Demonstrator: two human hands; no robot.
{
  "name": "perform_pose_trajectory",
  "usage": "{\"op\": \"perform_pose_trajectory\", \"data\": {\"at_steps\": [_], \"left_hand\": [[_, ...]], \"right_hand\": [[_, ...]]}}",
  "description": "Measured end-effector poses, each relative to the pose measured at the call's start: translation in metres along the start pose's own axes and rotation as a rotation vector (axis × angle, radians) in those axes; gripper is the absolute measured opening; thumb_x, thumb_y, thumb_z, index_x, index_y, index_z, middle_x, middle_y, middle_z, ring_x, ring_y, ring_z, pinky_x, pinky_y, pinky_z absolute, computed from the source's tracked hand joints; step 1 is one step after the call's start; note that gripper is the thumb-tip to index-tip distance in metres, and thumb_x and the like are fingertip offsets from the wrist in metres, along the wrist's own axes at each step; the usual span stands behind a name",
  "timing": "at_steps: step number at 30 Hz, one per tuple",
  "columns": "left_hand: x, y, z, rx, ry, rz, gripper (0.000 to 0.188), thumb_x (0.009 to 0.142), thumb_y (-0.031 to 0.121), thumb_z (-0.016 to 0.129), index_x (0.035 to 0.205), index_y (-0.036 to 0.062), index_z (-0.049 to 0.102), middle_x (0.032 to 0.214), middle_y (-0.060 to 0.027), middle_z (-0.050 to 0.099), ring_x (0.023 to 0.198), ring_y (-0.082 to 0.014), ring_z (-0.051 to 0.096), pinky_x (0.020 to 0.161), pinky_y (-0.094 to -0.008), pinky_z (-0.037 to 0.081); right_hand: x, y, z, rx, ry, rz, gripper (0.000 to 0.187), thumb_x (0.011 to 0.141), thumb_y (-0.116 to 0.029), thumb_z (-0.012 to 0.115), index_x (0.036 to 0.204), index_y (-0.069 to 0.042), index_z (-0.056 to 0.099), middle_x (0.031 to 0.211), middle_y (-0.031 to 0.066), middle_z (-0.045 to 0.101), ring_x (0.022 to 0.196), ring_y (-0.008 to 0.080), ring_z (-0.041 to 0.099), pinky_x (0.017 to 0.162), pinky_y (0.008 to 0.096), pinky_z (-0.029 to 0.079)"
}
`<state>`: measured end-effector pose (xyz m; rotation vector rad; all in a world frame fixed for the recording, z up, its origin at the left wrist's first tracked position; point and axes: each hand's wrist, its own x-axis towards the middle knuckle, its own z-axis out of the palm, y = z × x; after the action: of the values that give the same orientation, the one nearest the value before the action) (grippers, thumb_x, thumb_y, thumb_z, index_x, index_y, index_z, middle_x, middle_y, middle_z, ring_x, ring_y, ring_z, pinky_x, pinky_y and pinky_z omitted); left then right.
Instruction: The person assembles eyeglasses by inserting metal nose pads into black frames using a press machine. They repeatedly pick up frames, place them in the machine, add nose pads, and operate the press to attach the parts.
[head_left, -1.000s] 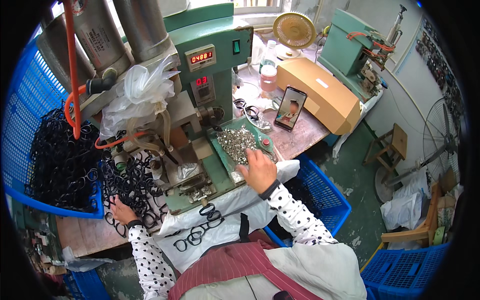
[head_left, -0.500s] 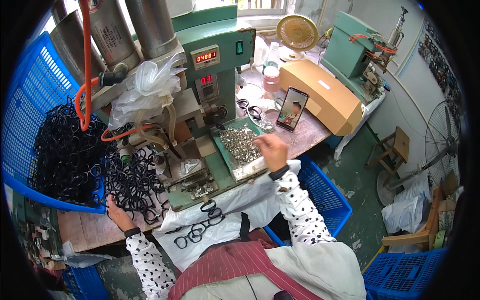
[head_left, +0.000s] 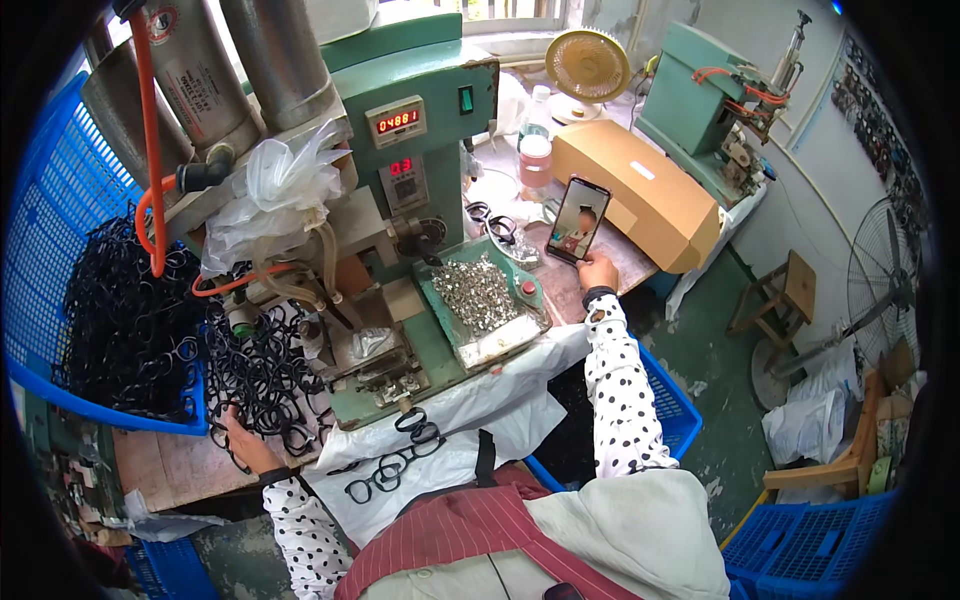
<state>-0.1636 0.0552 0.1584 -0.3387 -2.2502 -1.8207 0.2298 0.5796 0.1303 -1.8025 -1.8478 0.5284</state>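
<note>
While a blue basket (head_left: 130, 424) heaped with black loops leaned at the far left, the person's left hand (head_left: 250, 445) lay at the near edge of the loose black loops (head_left: 260, 370) on the table, its fingers stretched forward; whether they pinched a loop, I couldn't tell. Next along stood a green press (head_left: 445, 100) with lit red displays, a crumpled clear plastic bag (head_left: 280, 180) hanging at its front. Below it, a few more loops lay on a white sheet (head_left: 520, 415). Beside the press, a green tray (head_left: 546, 314) held a mound of small silvery pieces (head_left: 475, 290). Farther right, the right hand (head_left: 598, 272) was at the lower edge of a propped-up phone (head_left: 578, 222), fingers bent; from where I stood, I couldn't tell if they gripped it. A brown cardboard box (head_left: 640, 185) lay just behind the phone, and a wooden stool (head_left: 792, 283) stood well apart on the floor (head_left: 700, 320).
</note>
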Motion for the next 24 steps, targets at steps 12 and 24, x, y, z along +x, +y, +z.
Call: {"op": "perform_pose_trajectory", "data": {"at_steps": [12,24], "left_hand": [[-0.003,-0.014,-0.007,-0.032,-0.001,-0.147,0.046,0.099,0.041,0.038,0.129,0.0118,0.057,0.127,0.0008,0.059,0.110,-0.0158,0.050,0.094,-0.0325,0.031],[-0.013,0.005,-0.010,-0.121,0.069,-0.055,0.049,0.102,0.042,0.033,0.124,0.0054,0.057,0.121,-0.0034,0.061,0.104,-0.0154,0.052,0.091,-0.0310,0.035]], "right_hand": [[-0.001,0.009,0.007,-0.006,0.023,-0.140,0.027,0.074,-0.027,0.073,0.092,-0.007,0.072,0.092,0.0209,0.068,0.092,0.0383,0.065,0.083,0.0451,0.050],[-0.026,0.011,-0.005,0.558,0.099,0.014,0.012,0.081,-0.010,0.068,0.089,-0.001,0.070,0.073,0.0102,0.070,0.054,0.0157,0.067,0.051,0.0288,0.051]]}}
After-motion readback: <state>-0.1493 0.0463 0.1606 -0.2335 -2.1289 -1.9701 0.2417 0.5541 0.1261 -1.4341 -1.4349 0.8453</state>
